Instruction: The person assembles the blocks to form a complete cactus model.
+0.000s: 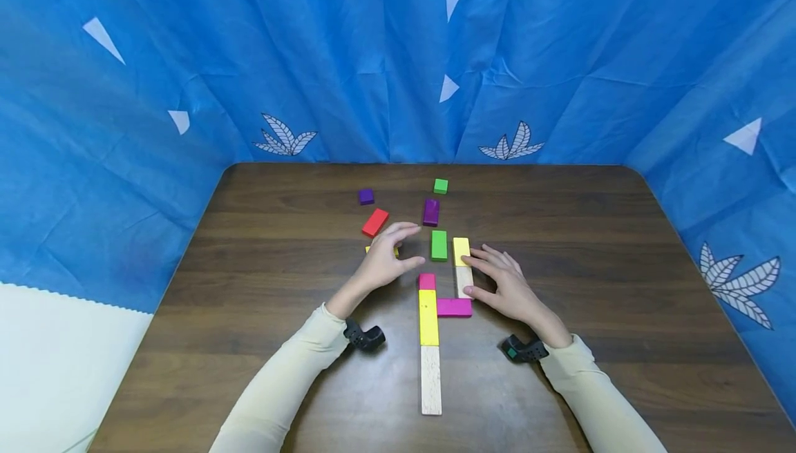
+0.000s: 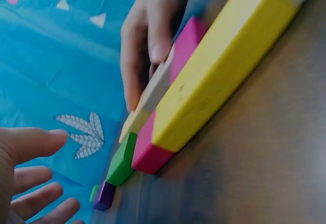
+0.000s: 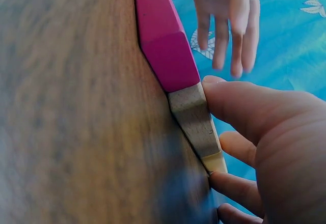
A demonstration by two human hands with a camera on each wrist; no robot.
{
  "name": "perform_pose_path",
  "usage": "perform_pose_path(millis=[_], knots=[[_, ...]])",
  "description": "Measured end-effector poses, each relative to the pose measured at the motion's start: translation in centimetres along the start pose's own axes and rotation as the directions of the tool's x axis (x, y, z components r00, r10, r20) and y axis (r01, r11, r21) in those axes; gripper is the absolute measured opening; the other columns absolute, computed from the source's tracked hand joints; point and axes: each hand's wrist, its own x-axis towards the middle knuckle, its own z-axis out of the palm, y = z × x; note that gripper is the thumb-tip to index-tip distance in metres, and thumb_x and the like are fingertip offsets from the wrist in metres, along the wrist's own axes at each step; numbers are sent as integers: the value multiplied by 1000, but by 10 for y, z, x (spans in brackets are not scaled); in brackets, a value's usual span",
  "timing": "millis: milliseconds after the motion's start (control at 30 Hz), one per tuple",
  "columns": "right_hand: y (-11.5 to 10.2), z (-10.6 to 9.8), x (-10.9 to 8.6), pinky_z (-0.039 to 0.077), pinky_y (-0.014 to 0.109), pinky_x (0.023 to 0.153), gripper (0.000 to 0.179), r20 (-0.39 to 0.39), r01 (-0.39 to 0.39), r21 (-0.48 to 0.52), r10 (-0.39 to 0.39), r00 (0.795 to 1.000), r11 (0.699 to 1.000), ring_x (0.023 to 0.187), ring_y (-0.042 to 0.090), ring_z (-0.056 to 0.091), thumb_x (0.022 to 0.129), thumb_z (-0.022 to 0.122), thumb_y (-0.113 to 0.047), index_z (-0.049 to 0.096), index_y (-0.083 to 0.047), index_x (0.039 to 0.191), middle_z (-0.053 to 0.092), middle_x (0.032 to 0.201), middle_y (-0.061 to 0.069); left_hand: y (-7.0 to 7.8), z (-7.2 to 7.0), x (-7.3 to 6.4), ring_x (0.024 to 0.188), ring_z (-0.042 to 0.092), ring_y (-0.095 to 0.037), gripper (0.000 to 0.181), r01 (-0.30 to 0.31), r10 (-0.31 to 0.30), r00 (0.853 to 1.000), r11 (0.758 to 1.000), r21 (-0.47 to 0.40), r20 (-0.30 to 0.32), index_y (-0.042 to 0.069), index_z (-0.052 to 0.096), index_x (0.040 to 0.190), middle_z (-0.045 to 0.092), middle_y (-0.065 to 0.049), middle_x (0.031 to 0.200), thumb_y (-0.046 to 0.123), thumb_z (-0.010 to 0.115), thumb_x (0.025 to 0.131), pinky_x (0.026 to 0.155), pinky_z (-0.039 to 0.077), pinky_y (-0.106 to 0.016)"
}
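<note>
My right hand (image 1: 506, 291) lies along the right side of a short yellow block (image 1: 461, 246) and a plain wooden block (image 1: 463, 279), set end to end. Its thumb and fingertips touch them. The wooden block meets a magenta block (image 1: 454, 308), which joins the side of a long yellow block (image 1: 428, 318). A small pink block (image 1: 426, 281) caps the far end of that yellow one, and a long plain wooden block (image 1: 430, 380) continues it nearer me. My left hand (image 1: 384, 259) hovers with spread fingers, holding nothing. It partly hides another yellow block (image 1: 396, 252).
Beyond the hands lie a green block (image 1: 439, 246), a purple block (image 1: 431, 212), a small green block (image 1: 441, 186), a red block (image 1: 376, 222) and a small dark purple block (image 1: 366, 196). A blue curtain (image 1: 398, 94) borders the far side of the wooden table (image 1: 591, 232).
</note>
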Motion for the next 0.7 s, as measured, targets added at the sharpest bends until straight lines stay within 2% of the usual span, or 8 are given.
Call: perform_pose_path(millis=[100, 233, 467, 700], knots=[[0, 0, -1, 12, 68, 113, 61, 2, -3, -2, 3, 1000, 1000, 143, 39, 29, 85, 74, -33, 55, -15, 139, 47, 148, 17, -3, 5, 18, 122, 56, -28, 58, 32, -33, 995, 999, 13, 92, -2, 59, 131, 56, -13, 136, 12, 80, 79, 102, 48, -42], [-2, 0, -1, 12, 68, 112, 60, 6, -7, -4, 7, 1000, 1000, 143, 39, 29, 85, 74, -33, 55, -14, 140, 47, 148, 17, -6, 13, 33, 117, 59, -27, 58, 17, -30, 986, 997, 81, 164, -1, 59, 131, 57, -13, 136, 13, 79, 79, 104, 44, -43], [-3, -2, 0, 13, 67, 113, 60, 1, 0, -3, 0, 1000, 1000, 143, 39, 30, 85, 74, -32, 56, -14, 139, 48, 147, 17, -9, 22, 45, 119, 59, -27, 60, 28, -56, 975, 991, 129, 216, 0, 59, 132, 56, -13, 138, 14, 80, 78, 110, 35, -48], [-2, -2, -1, 13, 68, 112, 60, -3, -5, 0, 5, 1000, 1000, 143, 39, 30, 85, 74, -33, 56, -14, 139, 48, 147, 17, -12, 27, 49, 119, 58, -27, 60, 30, -66, 973, 987, 159, 221, 0, 60, 131, 58, -14, 135, 11, 82, 76, 109, 38, -45]])
